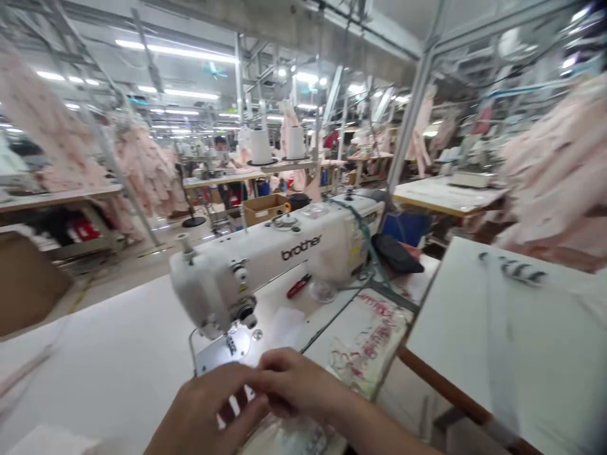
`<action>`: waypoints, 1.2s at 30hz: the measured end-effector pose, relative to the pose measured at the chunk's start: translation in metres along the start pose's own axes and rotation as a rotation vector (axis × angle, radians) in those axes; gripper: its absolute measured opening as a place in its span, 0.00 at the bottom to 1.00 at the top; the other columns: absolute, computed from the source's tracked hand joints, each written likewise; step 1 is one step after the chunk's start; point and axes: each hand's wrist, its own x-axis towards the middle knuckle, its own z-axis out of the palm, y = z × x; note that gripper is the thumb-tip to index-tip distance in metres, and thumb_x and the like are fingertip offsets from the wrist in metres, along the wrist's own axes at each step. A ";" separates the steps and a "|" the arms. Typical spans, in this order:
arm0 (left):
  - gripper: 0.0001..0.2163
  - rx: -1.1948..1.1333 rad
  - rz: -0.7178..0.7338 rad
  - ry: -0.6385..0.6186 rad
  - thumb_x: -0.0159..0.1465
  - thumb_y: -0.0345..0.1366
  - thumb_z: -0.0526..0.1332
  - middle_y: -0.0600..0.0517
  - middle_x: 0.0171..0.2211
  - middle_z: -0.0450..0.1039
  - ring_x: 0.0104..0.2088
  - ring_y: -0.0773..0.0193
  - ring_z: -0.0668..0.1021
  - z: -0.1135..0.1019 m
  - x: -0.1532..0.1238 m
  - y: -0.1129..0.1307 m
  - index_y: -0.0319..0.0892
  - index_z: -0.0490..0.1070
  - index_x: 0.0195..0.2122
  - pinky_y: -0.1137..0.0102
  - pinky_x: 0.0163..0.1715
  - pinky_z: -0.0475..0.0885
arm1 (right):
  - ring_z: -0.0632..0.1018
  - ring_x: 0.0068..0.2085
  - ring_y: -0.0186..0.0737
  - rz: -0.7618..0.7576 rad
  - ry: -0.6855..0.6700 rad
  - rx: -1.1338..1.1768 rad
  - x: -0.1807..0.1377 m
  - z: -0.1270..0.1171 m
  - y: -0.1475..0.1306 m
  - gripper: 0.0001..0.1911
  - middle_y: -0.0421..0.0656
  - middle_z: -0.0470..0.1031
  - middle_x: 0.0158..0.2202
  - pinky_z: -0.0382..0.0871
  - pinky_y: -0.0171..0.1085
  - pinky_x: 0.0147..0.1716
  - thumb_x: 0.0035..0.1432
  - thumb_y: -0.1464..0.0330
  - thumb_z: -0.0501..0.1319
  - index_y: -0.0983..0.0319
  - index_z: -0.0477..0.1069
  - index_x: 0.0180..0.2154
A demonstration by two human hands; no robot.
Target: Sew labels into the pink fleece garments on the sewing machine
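Observation:
My left hand (pixel 208 404) and my right hand (pixel 301 385) meet just in front of a white Brother sewing machine (pixel 279 253), their fingertips together. The left fingers are bent, with bright gaps showing between them. My right fingers are curled into a pinch. Whatever lies between the fingertips is hidden and blurred. Beyond the hands is the lit needle plate (pixel 227 354) under the presser foot (pixel 231 343). A small white sheet (pixel 287 325) lies on the machine bed to the right of the needle.
A red-handled tool (pixel 298 286) and a clear round dish (pixel 322 291) sit beneath the machine arm. Red writing marks a covered board (pixel 374 335) to the right. Farther right stands a white table (pixel 474 354). Pale pink fabric pieces (pixel 559 158) hang beyond it. Thread cones (pixel 260 146) stand behind the machine.

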 end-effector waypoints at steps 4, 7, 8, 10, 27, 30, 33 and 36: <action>0.19 0.115 0.075 0.191 0.62 0.31 0.54 0.53 0.41 0.76 0.29 0.69 0.78 0.003 0.008 -0.004 0.52 0.64 0.54 0.78 0.26 0.73 | 0.59 0.16 0.26 -0.070 -0.037 -0.170 -0.024 -0.010 -0.007 0.04 0.31 0.57 0.16 0.52 0.27 0.15 0.53 0.69 0.50 0.60 0.59 0.27; 0.09 0.168 0.103 0.167 0.64 0.30 0.53 0.52 0.34 0.76 0.29 0.68 0.77 0.016 0.008 -0.012 0.45 0.70 0.42 0.76 0.29 0.73 | 0.63 0.18 0.27 -0.068 0.005 -0.421 -0.029 -0.029 -0.016 0.05 0.33 0.61 0.18 0.57 0.27 0.17 0.54 0.71 0.51 0.61 0.62 0.28; 0.08 0.167 0.089 0.181 0.64 0.30 0.52 0.53 0.32 0.75 0.28 0.68 0.77 0.018 0.008 -0.013 0.44 0.70 0.37 0.75 0.28 0.72 | 0.66 0.20 0.28 -0.069 0.059 -0.529 -0.026 -0.038 -0.019 0.05 0.35 0.64 0.20 0.60 0.28 0.19 0.55 0.72 0.52 0.62 0.64 0.28; 0.08 0.132 0.041 0.207 0.64 0.31 0.53 0.53 0.30 0.74 0.27 0.69 0.76 0.016 0.008 -0.010 0.43 0.70 0.33 0.76 0.28 0.72 | 0.74 0.30 0.35 -0.075 0.241 -0.763 -0.010 -0.059 -0.027 0.07 0.42 0.71 0.29 0.66 0.33 0.29 0.58 0.74 0.52 0.64 0.67 0.31; 0.06 -0.064 -0.340 0.238 0.57 0.33 0.58 0.55 0.25 0.74 0.25 0.70 0.75 0.003 0.012 0.001 0.43 0.73 0.26 0.76 0.27 0.72 | 0.74 0.46 0.40 -0.204 0.523 -1.184 0.016 -0.062 -0.011 0.15 0.49 0.74 0.42 0.67 0.36 0.44 0.62 0.80 0.50 0.67 0.64 0.49; 0.05 -0.089 -0.404 0.203 0.57 0.33 0.58 0.55 0.26 0.74 0.26 0.70 0.75 0.001 0.013 0.003 0.43 0.73 0.27 0.76 0.28 0.71 | 0.76 0.36 0.33 -0.297 0.387 -0.992 -0.015 -0.050 0.000 0.13 0.39 0.74 0.35 0.67 0.31 0.35 0.66 0.74 0.44 0.59 0.63 0.47; 0.04 -0.100 -0.439 0.194 0.56 0.33 0.59 0.55 0.26 0.74 0.26 0.70 0.75 0.000 0.015 0.005 0.43 0.73 0.26 0.76 0.28 0.71 | 0.75 0.35 0.36 -0.292 0.321 -0.811 -0.035 -0.033 0.009 0.11 0.37 0.72 0.34 0.66 0.35 0.34 0.68 0.68 0.43 0.56 0.63 0.44; 0.04 -0.110 -0.455 0.202 0.56 0.33 0.59 0.55 0.26 0.74 0.27 0.69 0.75 0.001 0.015 0.008 0.42 0.73 0.26 0.75 0.28 0.71 | 0.76 0.38 0.43 -0.220 0.306 -0.924 -0.037 -0.016 0.012 0.08 0.41 0.71 0.39 0.64 0.40 0.34 0.66 0.64 0.49 0.58 0.63 0.43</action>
